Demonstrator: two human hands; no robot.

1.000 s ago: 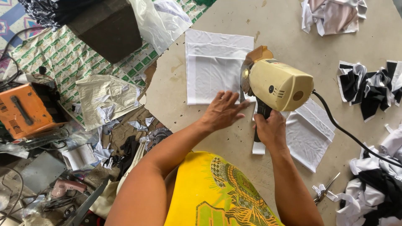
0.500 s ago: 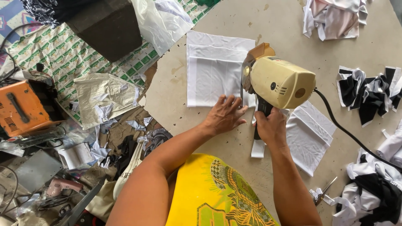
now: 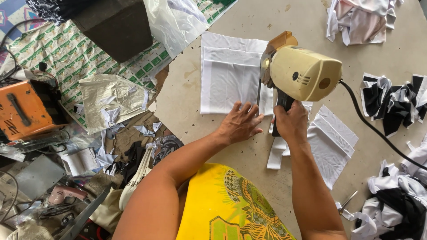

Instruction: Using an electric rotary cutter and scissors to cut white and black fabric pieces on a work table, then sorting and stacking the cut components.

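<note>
Head view looks down on the beige bench (image 3: 391, 58), where stacked white fabric (image 3: 229, 75) lies flat. At the fabric's right edge stands a cream electric cutter (image 3: 304, 73), right hand (image 3: 291, 122) wrapped tight around its handle. Left hand (image 3: 240, 122) presses, fingers spread, on the fabric's near edge.

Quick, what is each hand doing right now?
Left hand: open, flat on the white fabric stack.
Right hand: closed around the handle of the cream electric cloth cutter.
</note>
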